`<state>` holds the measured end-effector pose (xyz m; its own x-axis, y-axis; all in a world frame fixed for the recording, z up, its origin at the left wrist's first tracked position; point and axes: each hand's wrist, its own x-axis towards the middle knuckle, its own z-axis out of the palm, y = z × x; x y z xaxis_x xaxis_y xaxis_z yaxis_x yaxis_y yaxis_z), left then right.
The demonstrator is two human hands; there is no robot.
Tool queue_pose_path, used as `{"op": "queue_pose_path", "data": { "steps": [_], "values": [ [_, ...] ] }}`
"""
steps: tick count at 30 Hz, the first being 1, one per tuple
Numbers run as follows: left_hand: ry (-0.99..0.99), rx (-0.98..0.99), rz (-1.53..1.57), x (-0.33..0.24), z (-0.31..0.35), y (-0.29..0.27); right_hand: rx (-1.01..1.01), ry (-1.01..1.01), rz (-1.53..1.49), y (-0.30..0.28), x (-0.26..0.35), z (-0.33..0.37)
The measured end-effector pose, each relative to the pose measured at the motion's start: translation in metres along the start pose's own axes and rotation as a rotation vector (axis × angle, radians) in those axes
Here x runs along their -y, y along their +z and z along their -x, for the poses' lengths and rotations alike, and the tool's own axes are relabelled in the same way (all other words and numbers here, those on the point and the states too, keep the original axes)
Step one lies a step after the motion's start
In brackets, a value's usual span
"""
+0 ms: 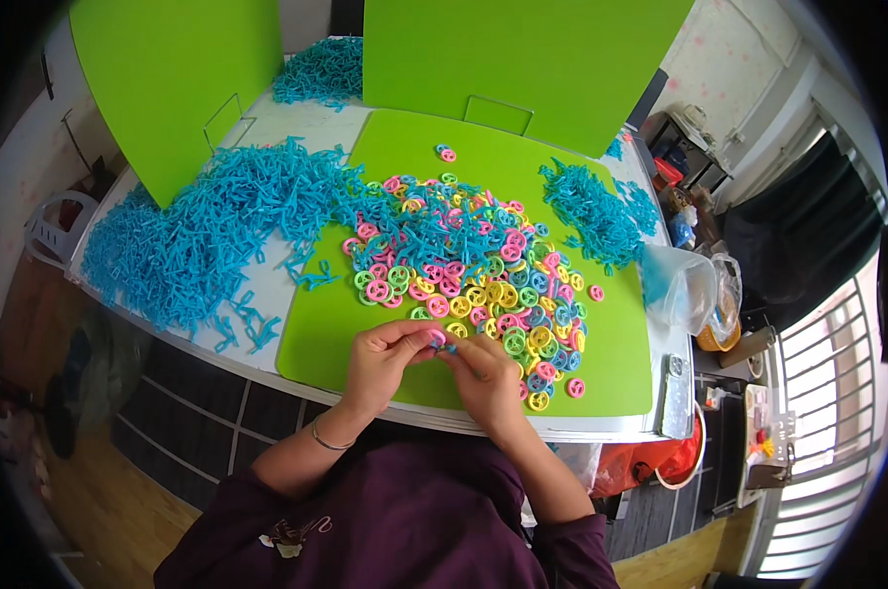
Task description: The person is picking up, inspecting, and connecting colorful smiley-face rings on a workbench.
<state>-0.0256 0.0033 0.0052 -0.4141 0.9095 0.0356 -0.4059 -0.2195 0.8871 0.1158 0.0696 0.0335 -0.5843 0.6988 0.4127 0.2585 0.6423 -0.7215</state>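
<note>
My left hand (378,361) is closed, pinching a small pink plastic wheel (436,338) between thumb and fingertips above the near edge of the green mat (341,339). Close against it, my right hand (485,381) has its fingers pressed together on a small blue plastic piece (451,349), mostly hidden by the fingers. The two pieces meet or nearly meet; which cannot be made out. Just beyond my hands spreads a heap of pink, yellow, green and blue wheels (508,294), with thin blue plastic pieces (429,236) strewn over its far part.
A large pile of blue pieces (218,221) covers the table's left side, a smaller one (591,211) the right. Two upright green boards (522,59) rise at the back. A clear plastic tub (677,290) and a phone (675,393) are at the right edge.
</note>
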Motion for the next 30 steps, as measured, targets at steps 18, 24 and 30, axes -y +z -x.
{"op": "queue_pose_path", "data": {
  "steps": [18,24,30],
  "values": [
    [-0.085,-0.002,0.146,0.006,-0.002,0.0,-0.106,-0.172,0.069,0.007,-0.011,0.001],
    [-0.086,0.002,0.154,0.007,-0.001,0.0,-0.153,-0.223,0.206,0.011,-0.01,0.005],
    [0.026,0.085,0.058,0.006,0.0,0.005,-0.135,-0.176,0.128,0.007,-0.014,0.004]
  ]
}}
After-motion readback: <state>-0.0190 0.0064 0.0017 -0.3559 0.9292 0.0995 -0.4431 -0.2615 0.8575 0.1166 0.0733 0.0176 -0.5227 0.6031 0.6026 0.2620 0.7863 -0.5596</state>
